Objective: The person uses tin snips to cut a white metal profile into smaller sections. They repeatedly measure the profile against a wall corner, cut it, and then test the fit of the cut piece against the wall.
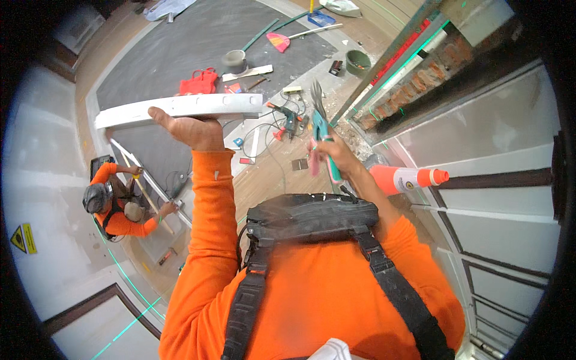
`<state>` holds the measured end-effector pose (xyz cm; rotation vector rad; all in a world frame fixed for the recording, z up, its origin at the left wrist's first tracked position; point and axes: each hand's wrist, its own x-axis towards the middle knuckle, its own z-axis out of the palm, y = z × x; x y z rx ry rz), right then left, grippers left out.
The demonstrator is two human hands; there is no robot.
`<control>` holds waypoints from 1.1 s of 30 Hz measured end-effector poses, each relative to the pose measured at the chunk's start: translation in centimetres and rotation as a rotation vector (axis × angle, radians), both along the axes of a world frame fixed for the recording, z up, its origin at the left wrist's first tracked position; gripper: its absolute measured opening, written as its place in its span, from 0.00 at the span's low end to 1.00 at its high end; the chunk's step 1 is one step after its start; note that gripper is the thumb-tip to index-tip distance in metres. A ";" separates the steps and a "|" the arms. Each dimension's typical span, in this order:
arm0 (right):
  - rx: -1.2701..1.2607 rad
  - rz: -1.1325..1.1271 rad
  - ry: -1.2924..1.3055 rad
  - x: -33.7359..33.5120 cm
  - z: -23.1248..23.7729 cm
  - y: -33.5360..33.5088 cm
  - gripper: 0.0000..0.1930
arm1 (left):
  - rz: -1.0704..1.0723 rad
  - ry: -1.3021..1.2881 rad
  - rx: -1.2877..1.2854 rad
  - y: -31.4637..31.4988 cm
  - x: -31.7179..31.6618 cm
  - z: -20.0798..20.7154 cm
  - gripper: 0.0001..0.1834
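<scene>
My left hand point(203, 133) is closed around a long white metal profile point(180, 105) with punched holes along its side, held level in front of me. Its thumb lies along the near face, while the other fingers are mostly hidden behind it. In my right hand point(339, 155) is a pair of tin snips point(320, 123) with teal and pink handles. The blades point away from me and look blurred, apart from the profile. Whether the blades are parted is hard to make out.
A co-worker in orange point(127, 225) crouches at left beside a long metal profile point(150, 180). On the floor ahead lie a cordless drill point(291, 120), cables, a red bag point(199, 81) and buckets point(358, 62). An orange-white cone point(408, 179) and broken brickwork point(420, 75) are at right.
</scene>
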<state>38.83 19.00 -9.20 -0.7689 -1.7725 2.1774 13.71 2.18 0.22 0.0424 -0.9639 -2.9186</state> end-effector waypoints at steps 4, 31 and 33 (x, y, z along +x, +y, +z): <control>0.156 0.112 -0.591 5.2 -7.7 -1.4 0.34 | 0.088 -0.215 0.050 -0.4 -2.0 -1.6 0.29; 0.938 0.118 -0.312 9.4 -10.4 -4.0 0.34 | -0.375 -0.377 0.247 -0.2 -4.1 -6.8 0.42; 0.647 0.053 -0.136 7.6 -7.2 -2.5 0.33 | -0.327 -0.490 0.111 1.1 -3.9 -7.0 0.43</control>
